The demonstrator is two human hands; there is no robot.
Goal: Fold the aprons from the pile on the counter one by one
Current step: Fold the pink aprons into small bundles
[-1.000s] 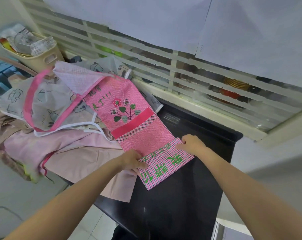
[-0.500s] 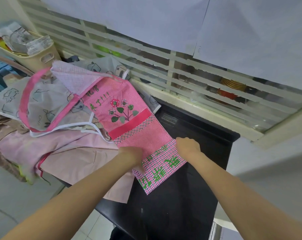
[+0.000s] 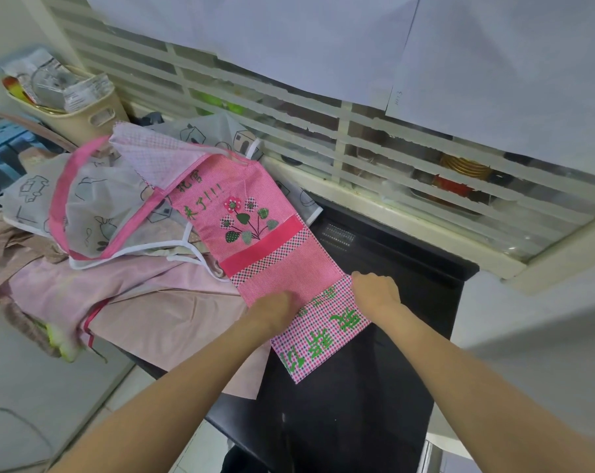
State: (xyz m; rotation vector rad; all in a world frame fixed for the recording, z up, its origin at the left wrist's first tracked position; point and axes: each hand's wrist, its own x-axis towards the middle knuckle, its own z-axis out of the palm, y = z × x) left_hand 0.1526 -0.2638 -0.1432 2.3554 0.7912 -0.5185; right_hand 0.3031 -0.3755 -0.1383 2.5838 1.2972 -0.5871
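A long, narrow pink cloth apron (image 3: 272, 247) with a flower patch and green lettering lies flat across the black tabletop (image 3: 350, 418), running from 10 o'clock to 5 o'clock. The left hand (image 3: 275, 307) rests on its left edge, fingers blurred; whether it grips cannot be told. The right hand (image 3: 374, 290) has its fingers curled on the right edge. At 9 o'clock sits the pile of pale pink and grey printed aprons (image 3: 94, 254). At 10 o'clock, a beige plastic basket (image 3: 84, 119) holds crumpled paper and plastic packets (image 3: 53, 85).
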